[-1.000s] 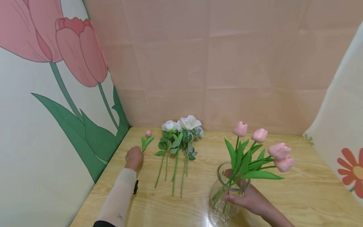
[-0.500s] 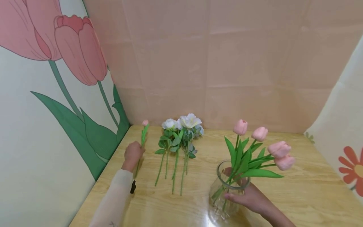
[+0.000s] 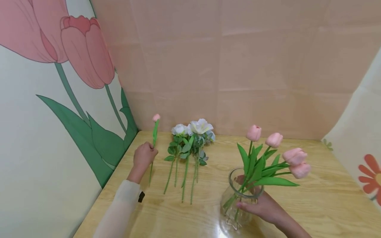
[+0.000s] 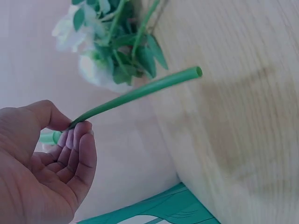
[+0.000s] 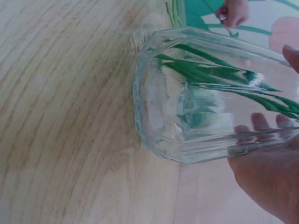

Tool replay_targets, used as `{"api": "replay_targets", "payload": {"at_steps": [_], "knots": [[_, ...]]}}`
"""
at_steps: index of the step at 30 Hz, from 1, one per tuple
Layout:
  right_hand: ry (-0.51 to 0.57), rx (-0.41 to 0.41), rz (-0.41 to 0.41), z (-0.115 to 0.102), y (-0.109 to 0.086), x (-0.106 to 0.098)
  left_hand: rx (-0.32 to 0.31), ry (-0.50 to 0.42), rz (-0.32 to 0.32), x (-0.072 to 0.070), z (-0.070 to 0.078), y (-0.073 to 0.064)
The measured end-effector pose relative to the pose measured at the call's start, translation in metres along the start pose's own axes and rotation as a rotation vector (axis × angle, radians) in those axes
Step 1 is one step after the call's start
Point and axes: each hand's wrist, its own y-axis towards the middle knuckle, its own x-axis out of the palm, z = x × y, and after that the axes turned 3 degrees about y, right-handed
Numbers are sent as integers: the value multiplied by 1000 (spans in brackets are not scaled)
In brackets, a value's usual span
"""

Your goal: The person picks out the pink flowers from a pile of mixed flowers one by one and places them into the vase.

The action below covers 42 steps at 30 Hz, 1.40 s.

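Note:
My left hand (image 3: 144, 154) pinches the green stem of a pink tulip (image 3: 156, 118) between thumb and fingers at the table's left. In the left wrist view the lower stem (image 4: 154, 86) sticks out past the fingertips, its cut end off the table. The right hand (image 3: 262, 206) grips a clear glass vase (image 3: 235, 211) around its side, thumb toward the front. Several pink tulips (image 3: 274, 140) stand in the vase and lean right over its rim. Through the glass in the right wrist view, green stems (image 5: 201, 70) show inside.
Between the hands, several white flowers (image 3: 196, 129) with green leaves and long stems lie on the wooden table (image 3: 178, 221). A tulip-printed sheet (image 3: 59, 132) borders the left side, a plain pinkish backdrop (image 3: 220, 66) the back, and a flower-printed sheet (image 3: 361, 138) the right.
My left hand has raised the single tulip off the table into a more upright position, shifting slightly right and away from me. The right hand and vase have stayed in place.

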Motion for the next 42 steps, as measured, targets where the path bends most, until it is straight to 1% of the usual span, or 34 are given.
{"api": "replay_targets", "payload": {"at_steps": [6,12,15,19,22,29,32,38,42], "knots": [[11,2,-15,0,0,-1,-4,-25,-4,-5,10,-5],[27,-9,-20,-1,-2,-1,19,-89,16,-10,26,-15],[28,6,-22,-2,-2,0,33,-118,14,-12,34,-21],[32,20,-27,-3,-3,0,63,-129,21,-13,44,-27],[37,12,-25,-3,-3,0,83,-136,27,-14,51,-31],[35,-4,-17,-3,-2,1,90,-174,19,-17,63,-38],[33,-3,-19,-3,-2,1,105,-182,25,-18,68,-42],[21,17,-14,-4,-3,0,138,-216,34,-19,80,-50],[12,31,-9,-5,-2,-1,132,-254,26,-20,86,-53]]}}
